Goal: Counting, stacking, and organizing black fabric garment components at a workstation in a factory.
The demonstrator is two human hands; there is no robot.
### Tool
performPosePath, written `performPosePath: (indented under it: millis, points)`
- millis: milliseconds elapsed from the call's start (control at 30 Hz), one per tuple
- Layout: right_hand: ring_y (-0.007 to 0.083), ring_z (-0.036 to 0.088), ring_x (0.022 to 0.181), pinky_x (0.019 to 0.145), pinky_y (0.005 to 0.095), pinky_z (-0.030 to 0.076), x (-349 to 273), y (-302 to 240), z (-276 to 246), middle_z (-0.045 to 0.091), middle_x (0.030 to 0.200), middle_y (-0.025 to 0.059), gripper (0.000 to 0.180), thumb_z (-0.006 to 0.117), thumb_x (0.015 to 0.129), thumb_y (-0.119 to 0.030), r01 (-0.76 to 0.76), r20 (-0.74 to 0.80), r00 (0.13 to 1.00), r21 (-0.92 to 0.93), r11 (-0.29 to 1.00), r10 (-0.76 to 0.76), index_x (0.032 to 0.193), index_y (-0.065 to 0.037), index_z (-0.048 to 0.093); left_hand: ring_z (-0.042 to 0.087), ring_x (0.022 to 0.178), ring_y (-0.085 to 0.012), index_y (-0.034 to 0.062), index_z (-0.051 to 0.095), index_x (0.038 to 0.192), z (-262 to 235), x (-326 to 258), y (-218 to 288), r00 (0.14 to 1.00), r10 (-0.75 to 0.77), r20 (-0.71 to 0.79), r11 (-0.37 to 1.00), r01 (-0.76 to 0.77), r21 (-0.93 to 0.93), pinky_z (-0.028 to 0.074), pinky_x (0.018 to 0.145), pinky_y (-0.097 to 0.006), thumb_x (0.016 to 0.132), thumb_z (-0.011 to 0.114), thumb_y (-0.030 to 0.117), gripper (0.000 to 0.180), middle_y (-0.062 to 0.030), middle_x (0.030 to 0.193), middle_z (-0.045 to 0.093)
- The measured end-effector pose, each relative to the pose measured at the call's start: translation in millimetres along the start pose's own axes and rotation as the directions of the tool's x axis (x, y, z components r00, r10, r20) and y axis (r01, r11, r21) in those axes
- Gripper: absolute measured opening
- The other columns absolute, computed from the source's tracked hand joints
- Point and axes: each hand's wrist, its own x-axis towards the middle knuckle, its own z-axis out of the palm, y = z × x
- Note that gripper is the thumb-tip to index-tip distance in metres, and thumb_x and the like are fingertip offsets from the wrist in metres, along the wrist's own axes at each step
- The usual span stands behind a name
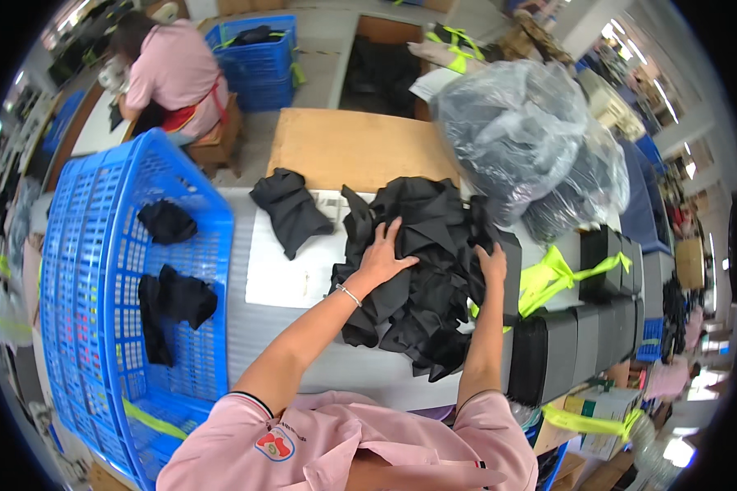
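Pink sleeves (336, 442); both hands (382, 260) flat on crumpled black fabric pile (422, 278).

Black fabric pile (422, 270) at centre; another black piece (289, 209) far-left of it. Blue lattice basket (98, 270), left, with black pieces inside. Neon yellow-green straps (561, 274) bind black bundles (585, 327), right. Pink sleeves (344, 446), near.

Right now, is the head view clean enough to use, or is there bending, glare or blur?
Head view: strong fisheye bending, so the blue basket curves and the corners go black; lights blow out at the right rim; both hands on the black cloth pile are sharp and evenly lit.
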Motion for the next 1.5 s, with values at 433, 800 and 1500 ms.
performPosePath:
  millis: [433, 800, 1500]
  points:
    - [0.0466, 0.038, 0.144, 0.117, 0.0505, 0.034, -144, -202, -99, 0.04, 0.154, 0.0303, 0.069, 0.08, 0.087, -0.022, 0.786, -0.275, 0.6, 0.032, 0.617, -0.751, 0.146, -0.003, 0.048, 0.04, 0.142, -0.0452, 0.0024, 0.057, 0.14, -263, -211, -109, 0.388, 0.233, -0.892, 0.759, 0.5, 0.416, 0.031, 0.117, -0.053, 0.08, 0.086, 0.026, 0.071, -0.0258, 0.151, 0.044]
    - [0.0426, 0.047, 0.138, 0.106, 0.0492, 0.047, -300, -519, 140, 0.03, 0.162, 0.0237, 0.108, 0.092, 0.067, -0.037, 0.869, -0.098, -0.121, 0.47, -0.153, -0.988, 0.159, -0.027, 0.034, 0.032, 0.145, -0.0495, 0.0086, 0.036, 0.158, -312, -264, -213, 0.335, -0.51, -0.793, 0.594, 0.804, -0.043, 0.032, 0.114, -0.064, 0.071, 0.083, 0.067, 0.115, -0.0255, 0.161, 0.034]
    - [0.0307, 0.059, 0.092, 0.074, 0.0396, 0.053, -251, -302, -11, 0.059, 0.096, 0.0103, 0.015, 0.066, 0.074, -0.005, 0.937, -0.342, 0.346, 0.084, 0.338, -0.874, 0.088, -0.005, 0.06, 0.067, 0.109, -0.0281, -0.0051, 0.06, 0.13, -182, -114, -79, 0.794, -0.286, -0.537, 0.917, 0.063, -0.395, 0.051, 0.099, -0.038, 0.077, 0.084, 0.012, 0.061, -0.0188, 0.12, 0.069]
